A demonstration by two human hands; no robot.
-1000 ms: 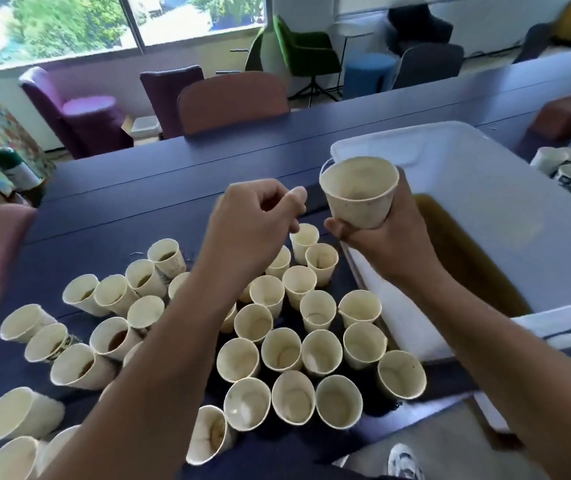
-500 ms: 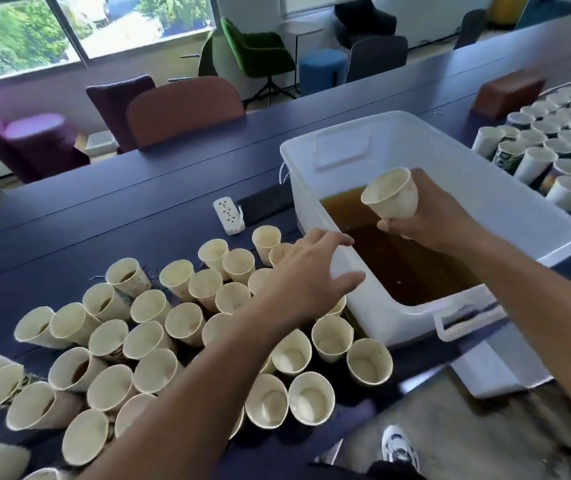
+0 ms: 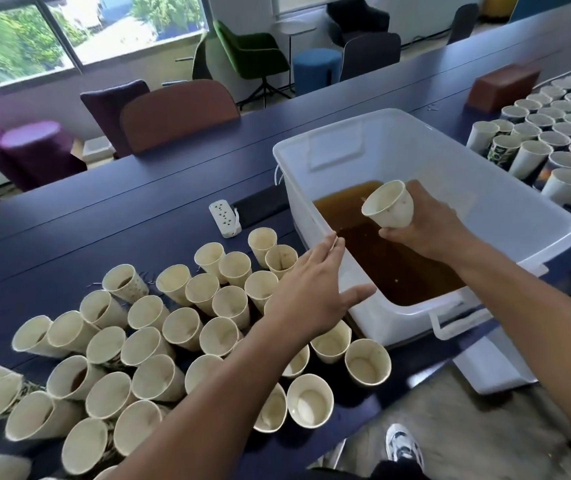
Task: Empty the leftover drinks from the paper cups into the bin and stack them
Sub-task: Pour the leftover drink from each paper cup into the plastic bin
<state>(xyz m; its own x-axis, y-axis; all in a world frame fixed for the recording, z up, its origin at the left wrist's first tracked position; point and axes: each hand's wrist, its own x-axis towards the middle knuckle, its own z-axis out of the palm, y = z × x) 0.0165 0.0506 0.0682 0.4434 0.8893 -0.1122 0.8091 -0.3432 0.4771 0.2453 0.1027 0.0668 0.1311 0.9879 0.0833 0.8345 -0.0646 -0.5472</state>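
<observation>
My right hand (image 3: 426, 223) grips a cream paper cup (image 3: 389, 205), tilted with its mouth toward the left, over the brown liquid (image 3: 388, 258) in the white plastic bin (image 3: 526, 216). My left hand (image 3: 315, 285) hovers with straight, spread fingers above the cluster of paper cups (image 3: 187, 320) beside the bin's near left wall, holding nothing. Several of those cups hold brown leftovers; others look empty.
A second group of paper cups (image 3: 561, 140) stands right of the bin, with a brown block (image 3: 505, 85) behind it. A white power strip (image 3: 225, 218) lies on the dark blue table (image 3: 138, 202). Chairs line the far side. The bin lid (image 3: 491, 365) overhangs the near table edge.
My right hand has carried the cup from in front of the bin to over the liquid and tilted it. My left hand opened and moved toward the bin's near wall.
</observation>
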